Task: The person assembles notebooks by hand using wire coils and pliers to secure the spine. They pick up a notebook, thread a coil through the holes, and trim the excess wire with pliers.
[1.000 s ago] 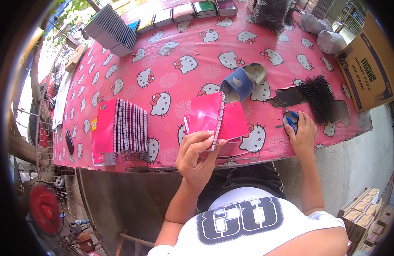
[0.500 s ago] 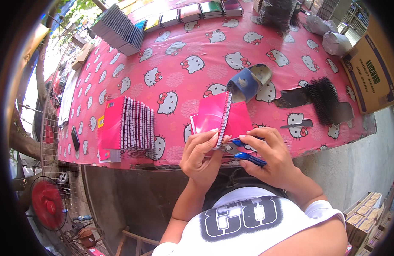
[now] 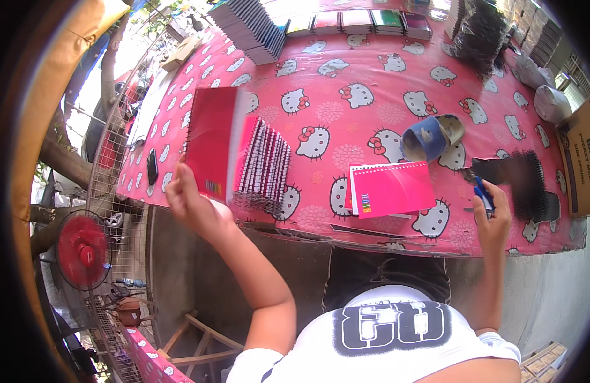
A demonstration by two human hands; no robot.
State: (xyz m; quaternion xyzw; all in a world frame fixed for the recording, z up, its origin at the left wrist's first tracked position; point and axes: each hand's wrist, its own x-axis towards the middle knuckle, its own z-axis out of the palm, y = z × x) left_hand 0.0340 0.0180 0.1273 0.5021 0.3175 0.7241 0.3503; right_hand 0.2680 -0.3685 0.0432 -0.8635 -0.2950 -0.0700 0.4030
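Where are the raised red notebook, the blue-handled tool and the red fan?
raised red notebook (image 3: 210, 143), head view, middle of its cover, held by the left hand (image 3: 191, 203)
blue-handled tool (image 3: 483, 191), head view, handle, in the right hand (image 3: 494, 220)
red fan (image 3: 83, 251), head view, hub

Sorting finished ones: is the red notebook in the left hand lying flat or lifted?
Lifted: the left hand holds the red notebook upright above the table.

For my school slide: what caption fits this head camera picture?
Left hand lifts a red spiral notebook beside a notebook stack; right hand grips blue pliers.
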